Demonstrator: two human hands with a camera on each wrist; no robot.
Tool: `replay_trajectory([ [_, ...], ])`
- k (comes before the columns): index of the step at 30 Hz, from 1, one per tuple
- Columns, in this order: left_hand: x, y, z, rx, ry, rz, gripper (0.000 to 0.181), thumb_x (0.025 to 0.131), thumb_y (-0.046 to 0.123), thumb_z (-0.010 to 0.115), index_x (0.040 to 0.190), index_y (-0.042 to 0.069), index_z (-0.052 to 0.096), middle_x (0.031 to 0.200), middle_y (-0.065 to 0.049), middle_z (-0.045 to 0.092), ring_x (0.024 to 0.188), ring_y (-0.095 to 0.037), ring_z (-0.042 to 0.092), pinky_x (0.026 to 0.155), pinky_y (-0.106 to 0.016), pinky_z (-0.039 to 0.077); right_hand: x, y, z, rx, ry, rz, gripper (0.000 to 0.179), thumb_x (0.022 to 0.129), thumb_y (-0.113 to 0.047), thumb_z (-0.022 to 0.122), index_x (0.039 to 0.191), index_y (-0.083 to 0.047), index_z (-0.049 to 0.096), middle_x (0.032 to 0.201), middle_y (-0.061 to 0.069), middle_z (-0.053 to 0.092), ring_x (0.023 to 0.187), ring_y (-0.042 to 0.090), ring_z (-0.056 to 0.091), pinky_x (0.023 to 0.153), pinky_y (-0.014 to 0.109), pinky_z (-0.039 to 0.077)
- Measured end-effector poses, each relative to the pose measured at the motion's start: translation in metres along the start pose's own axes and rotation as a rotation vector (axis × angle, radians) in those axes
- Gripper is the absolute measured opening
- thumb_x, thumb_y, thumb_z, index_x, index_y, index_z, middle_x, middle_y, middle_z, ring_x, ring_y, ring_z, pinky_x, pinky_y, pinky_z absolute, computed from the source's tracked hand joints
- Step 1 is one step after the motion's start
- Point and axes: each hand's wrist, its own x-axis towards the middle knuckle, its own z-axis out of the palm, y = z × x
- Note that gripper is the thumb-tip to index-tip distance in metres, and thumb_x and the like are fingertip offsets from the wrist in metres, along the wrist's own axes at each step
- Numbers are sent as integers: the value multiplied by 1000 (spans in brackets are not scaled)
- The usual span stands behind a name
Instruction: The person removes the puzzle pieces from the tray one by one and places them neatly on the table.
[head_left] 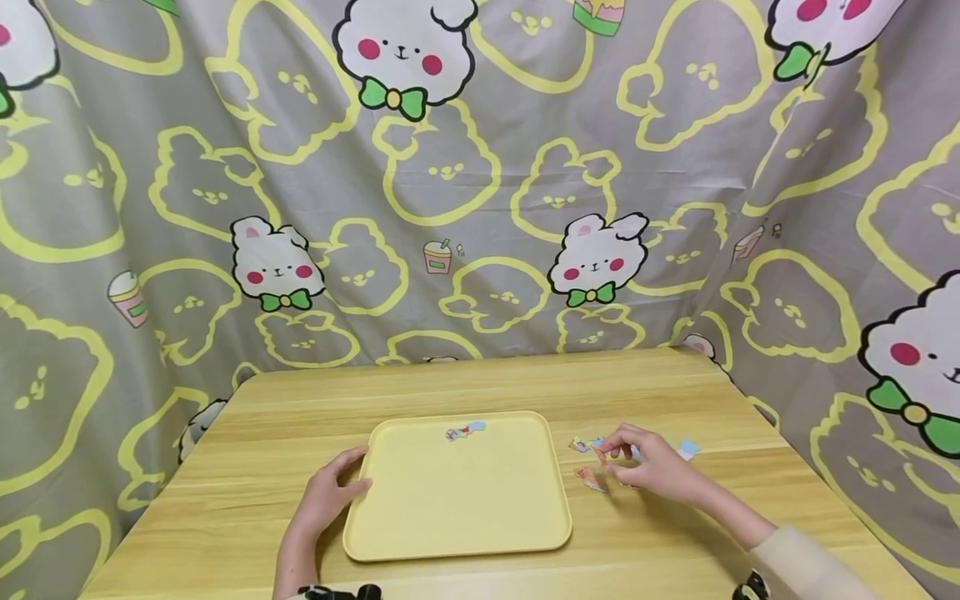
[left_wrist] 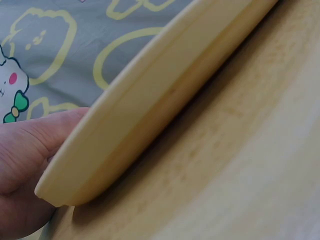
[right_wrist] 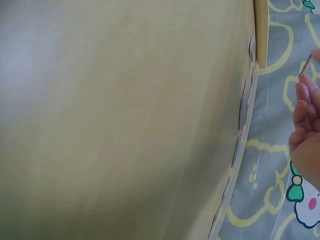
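A yellow tray lies on the table, and my left hand holds its left edge, thumb over the rim. In the left wrist view, part of that hand shows behind the tray wall. Near the tray's far edge lie small colourful puzzle pieces, close together. To the tray's right, my right hand pinches a puzzle piece between thumb and fingers, above the table. In the right wrist view this piece appears edge-on at the fingertips.
Loose puzzle pieces lie right of the tray, including an orange one and a light blue one; the right hand partly covers others. Beyond the wooden table hangs a patterned curtain on several sides.
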Motion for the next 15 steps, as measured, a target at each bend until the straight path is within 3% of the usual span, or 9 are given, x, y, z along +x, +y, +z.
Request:
replay_trajectory([
  [8, 0, 0, -1, -30, -28, -28, 57, 89, 15, 70, 143, 8, 50, 150, -21, 46, 143, -43, 34, 119, -58, 28, -11, 10, -7, -59, 24, 0, 19, 82, -13, 77, 98, -18, 67, 90, -8, 61, 78, 3, 50, 65, 20, 46],
  [15, -1, 2, -3, -25, -39, -30, 58, 90, 16, 70, 143, 8, 49, 150, -21, 44, 143, -44, 33, 119, -59, 28, -22, 16, -16, -60, -5, 48, 19, 82, -13, 77, 98, -15, 68, 88, -6, 60, 78, 1, 50, 65, 19, 46],
])
